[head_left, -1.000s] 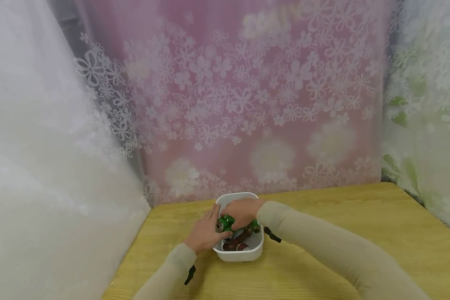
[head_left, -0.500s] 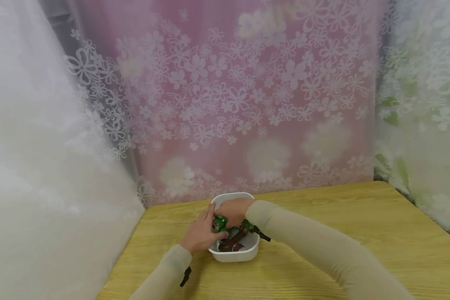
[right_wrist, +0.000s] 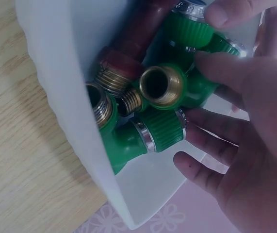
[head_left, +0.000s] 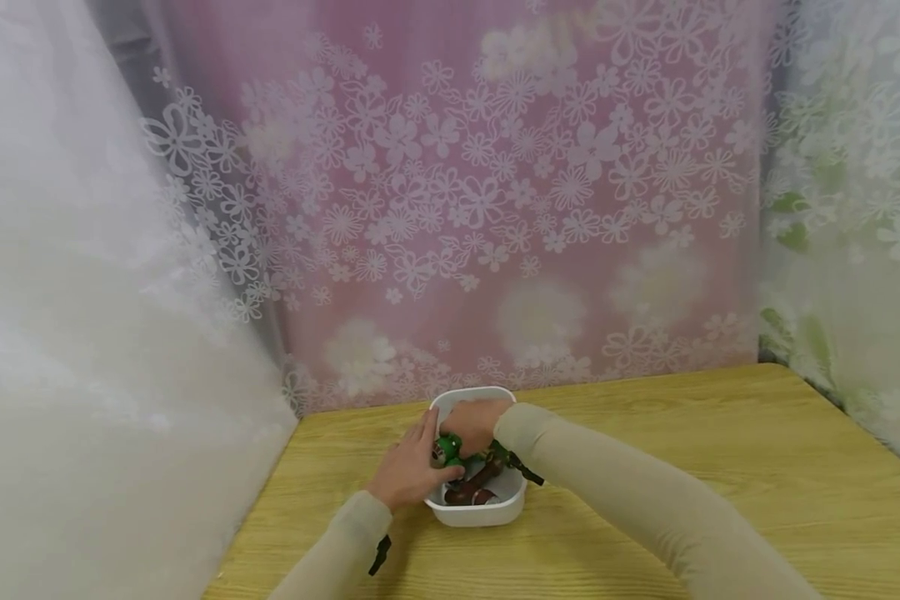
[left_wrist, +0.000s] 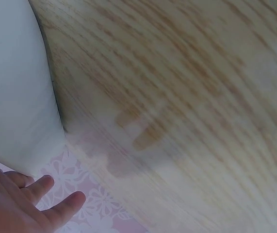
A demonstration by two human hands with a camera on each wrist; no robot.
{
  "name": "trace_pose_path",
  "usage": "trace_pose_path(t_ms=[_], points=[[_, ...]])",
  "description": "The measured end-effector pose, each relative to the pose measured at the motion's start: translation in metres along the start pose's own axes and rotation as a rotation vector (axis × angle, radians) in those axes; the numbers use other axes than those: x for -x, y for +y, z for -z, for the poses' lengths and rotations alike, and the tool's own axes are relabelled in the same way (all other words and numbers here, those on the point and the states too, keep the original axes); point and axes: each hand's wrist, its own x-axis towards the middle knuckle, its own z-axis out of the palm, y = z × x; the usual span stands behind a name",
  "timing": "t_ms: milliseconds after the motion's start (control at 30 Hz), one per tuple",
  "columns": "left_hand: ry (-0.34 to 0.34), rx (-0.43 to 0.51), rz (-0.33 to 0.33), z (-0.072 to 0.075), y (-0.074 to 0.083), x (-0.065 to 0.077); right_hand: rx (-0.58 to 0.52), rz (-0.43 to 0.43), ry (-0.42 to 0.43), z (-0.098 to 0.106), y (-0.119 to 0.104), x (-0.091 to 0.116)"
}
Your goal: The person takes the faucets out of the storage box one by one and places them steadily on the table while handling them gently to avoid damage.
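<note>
Left forearm [head_left: 332,546]: sleeved, angled forward and inward.
Left hand [head_left: 407,468]: fingers straight, pointing forward; thumb extended rightward.
Right forearm [head_left: 615,477]: sleeved, slanting leftward from the lower right.
Right hand [head_left: 474,423]: back uppermost, thumb and fingers curled in a grip.
Hand spacing: close together, right farther forward.

pink floral curtain [head_left: 495,208] behind | white curtain [head_left: 105,292] left | wood-grain table [head_left: 720,417]

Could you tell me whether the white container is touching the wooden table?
Touching: the head view shows the white container resting on the wooden table, with no gap visible beneath its near side.
</note>
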Motion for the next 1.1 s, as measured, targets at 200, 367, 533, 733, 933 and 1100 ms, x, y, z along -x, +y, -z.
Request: trace_pose_path(t_ms=[200,367,533,733,933,1100], points=[[-0.003,-0.004,0.000,-0.001,0.003,0.000,-0.013,-0.017,-0.005,0.000,-0.001,0.002],[-0.002,0.006,0.000,-0.003,0.003,-0.001,-0.004,-0.031,0.006,-0.003,-0.001,0.002],[-0.008,0.018,0.020,-0.001,0.003,0.000,0.007,0.000,0.027,-0.004,-0.002,0.000],[-0.004,0.022,0.007,0.000,0.006,-0.002,0.063,0.023,0.073,-0.003,0.004,0.005],[0.001,0.025,0.005,-0.002,0.004,-0.004,0.101,0.053,0.112,0.002,0.007,0.013],[-0.009,0.037,0.031,-0.004,0.000,-0.001,0.096,0.083,0.127,0.009,0.008,0.018]])
